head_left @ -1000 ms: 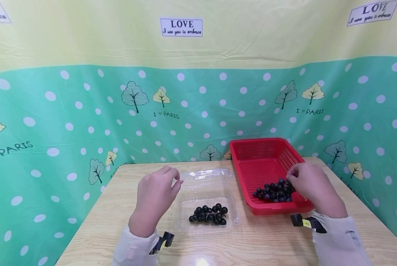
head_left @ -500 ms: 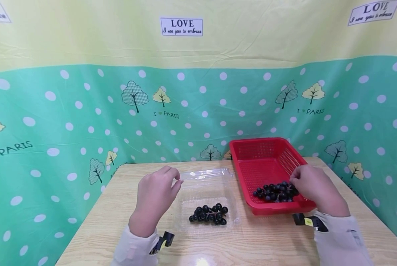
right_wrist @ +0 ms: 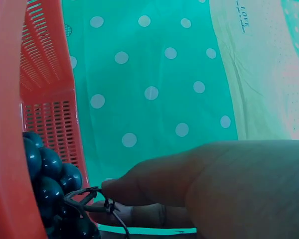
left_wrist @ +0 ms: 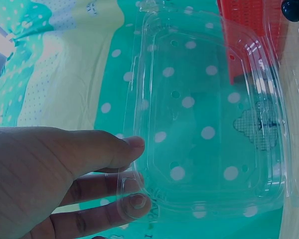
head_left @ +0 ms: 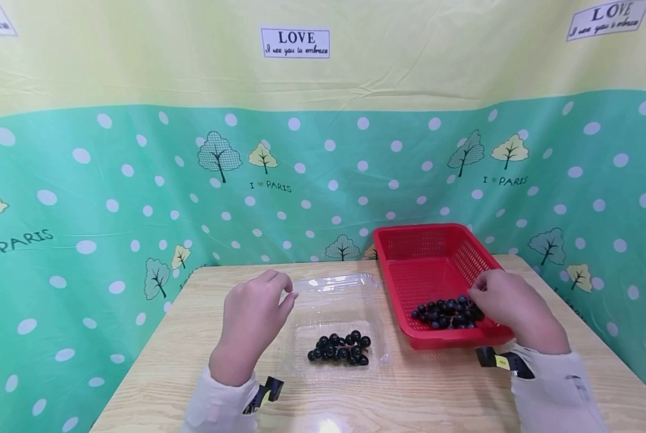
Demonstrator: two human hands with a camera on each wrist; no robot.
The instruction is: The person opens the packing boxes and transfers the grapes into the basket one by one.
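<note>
My left hand [head_left: 255, 325] pinches the raised lid's corner of a clear plastic clamshell box [head_left: 296, 367], thumb on one side and fingers on the other, as the left wrist view shows with the lid [left_wrist: 189, 124]. A bunch of black grapes [head_left: 342, 353] lies in the box's bottom half. To the right, a second bunch of dark grapes [head_left: 446, 314] is in the near end of a red plastic basket [head_left: 393, 288]. My right hand [head_left: 509, 300] reaches over the basket's right side and pinches this bunch's brown stem [right_wrist: 84, 201] between thumb and fingers.
Both containers stand on a light wooden table [head_left: 155, 367], the basket at the right rear and the box left of it. Behind and on both sides hangs a green and yellow patterned cloth [head_left: 312, 156]. Each wrist wears a black strap with a small camera.
The right hand has shifted slightly to the right, and the grapes at its fingertips have moved a little with it. My left hand and the clamshell box stay where they were.
</note>
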